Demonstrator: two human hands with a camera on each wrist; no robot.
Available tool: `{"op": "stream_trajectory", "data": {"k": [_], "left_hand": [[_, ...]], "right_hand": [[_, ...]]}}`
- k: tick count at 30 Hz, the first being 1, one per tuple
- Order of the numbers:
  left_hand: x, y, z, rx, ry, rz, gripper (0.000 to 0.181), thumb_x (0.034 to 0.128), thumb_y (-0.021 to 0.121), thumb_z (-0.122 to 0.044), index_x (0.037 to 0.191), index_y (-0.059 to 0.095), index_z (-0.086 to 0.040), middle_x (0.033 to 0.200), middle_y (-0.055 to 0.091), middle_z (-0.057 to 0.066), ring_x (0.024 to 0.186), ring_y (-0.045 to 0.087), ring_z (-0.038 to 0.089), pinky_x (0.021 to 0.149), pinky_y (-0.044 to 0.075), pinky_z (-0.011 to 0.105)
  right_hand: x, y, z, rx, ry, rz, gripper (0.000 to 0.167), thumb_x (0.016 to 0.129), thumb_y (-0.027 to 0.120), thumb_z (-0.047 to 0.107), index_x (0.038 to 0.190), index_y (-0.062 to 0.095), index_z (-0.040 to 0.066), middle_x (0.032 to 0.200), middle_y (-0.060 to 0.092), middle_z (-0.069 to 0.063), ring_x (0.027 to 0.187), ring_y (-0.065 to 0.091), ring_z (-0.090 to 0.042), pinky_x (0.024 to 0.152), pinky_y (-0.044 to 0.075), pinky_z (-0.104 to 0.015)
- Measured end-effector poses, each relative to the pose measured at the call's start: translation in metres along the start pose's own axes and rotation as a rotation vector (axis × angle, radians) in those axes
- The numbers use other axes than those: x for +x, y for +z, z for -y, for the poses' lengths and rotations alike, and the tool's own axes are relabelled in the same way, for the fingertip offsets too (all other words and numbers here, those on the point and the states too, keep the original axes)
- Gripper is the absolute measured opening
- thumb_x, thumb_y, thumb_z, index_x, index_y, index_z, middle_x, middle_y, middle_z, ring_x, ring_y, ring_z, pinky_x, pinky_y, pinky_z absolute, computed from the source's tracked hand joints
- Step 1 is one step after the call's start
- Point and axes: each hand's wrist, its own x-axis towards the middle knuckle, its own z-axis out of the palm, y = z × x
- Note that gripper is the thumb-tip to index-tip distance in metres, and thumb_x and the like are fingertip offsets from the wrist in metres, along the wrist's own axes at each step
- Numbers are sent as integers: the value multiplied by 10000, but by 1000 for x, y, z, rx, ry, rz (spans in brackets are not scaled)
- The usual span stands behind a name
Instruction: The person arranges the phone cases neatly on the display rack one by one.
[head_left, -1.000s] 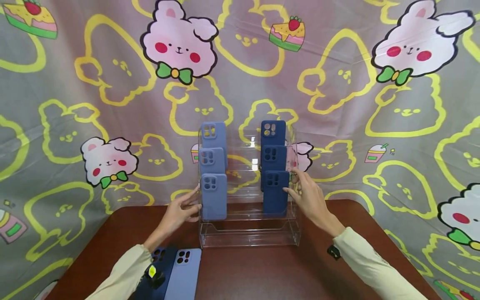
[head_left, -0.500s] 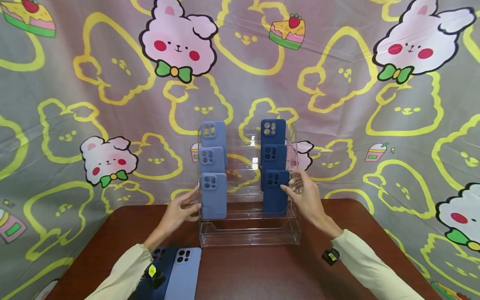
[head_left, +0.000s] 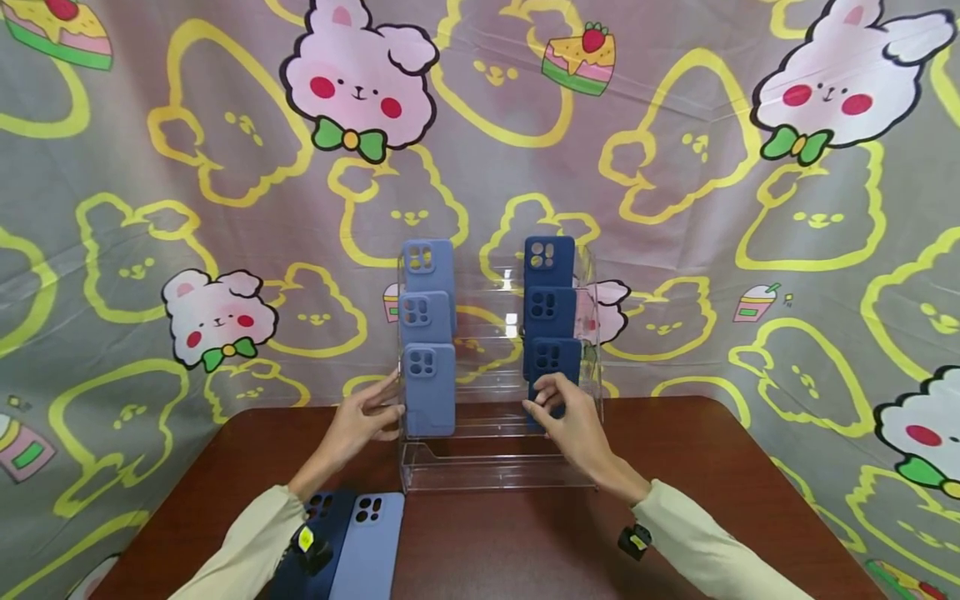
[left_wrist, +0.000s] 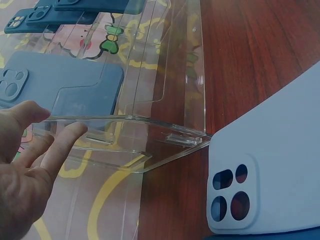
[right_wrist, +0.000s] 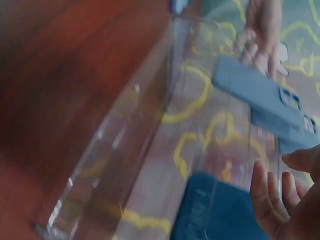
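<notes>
A clear acrylic tiered stand [head_left: 495,477] holds two columns of phone cases. The left column has light blue cases [head_left: 432,404]; the right column has dark blue ones [head_left: 551,304]. My left hand [head_left: 360,425] touches the stand's left side panel, its fingers fairly straight in the left wrist view. In front of the lowest dark blue phone case [head_left: 558,352] is my right hand [head_left: 576,429], partly covering it. The right wrist view shows that hand's fingers [right_wrist: 260,185] loosely bent with nothing between them. Whether they touch the case cannot be told.
On the brown table [head_left: 495,550], a light blue phone case [head_left: 367,558] lies beside a dark blue phone case [head_left: 333,537], near my left forearm and partly under it in view. Behind the stand hangs a cartoon-patterned cloth [head_left: 480,108].
My right hand has left the right edge of the lowest dark blue case and moved left and down in front of it. My left hand stays at the stand's side.
</notes>
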Motion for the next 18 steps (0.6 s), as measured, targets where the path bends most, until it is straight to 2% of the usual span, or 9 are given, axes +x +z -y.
{"op": "stream_trajectory", "data": {"k": [4,7,10,15,18], "left_hand": [[0,0,0,-4,-1,0,671,1023,658,-18,1626,377,-99,1531,490,311,1251,631,461,829,670,426],[0,0,-1,-11,-7,-5,668,1025,651,-12,1627,373,-97,1537,482,312,1250,632,458,832,670,429],[0,-1,-2,-8,-7,-11,662,1028,645,-9,1626,373,-94,1539,480,312,1251,636,450,827,671,424],[0,0,-1,6,10,-13,661,1022,655,-10,1621,388,-95,1535,487,310,1251,632,455,806,676,406],[-1,0,2,9,22,-5,658,1024,652,-14,1621,386,-88,1533,485,314,1258,624,469,804,676,401]], "right_hand": [[-9,17,5,-29,-47,73,219,878,830,1,1023,669,35,858,651,-14,743,638,-114,581,605,-275],[-13,30,10,-34,-63,171,204,890,830,33,1014,669,51,877,648,5,789,638,-110,682,615,-307],[-16,42,15,-17,-56,348,150,928,803,75,1012,680,61,897,672,10,821,642,-91,721,611,-282],[-26,69,26,-49,-82,742,147,981,760,155,1086,714,62,1010,720,-31,879,666,-57,762,596,-195],[-35,88,33,-114,-135,858,213,996,751,228,1163,724,99,1093,694,-7,932,654,-33,801,568,-141]]}}
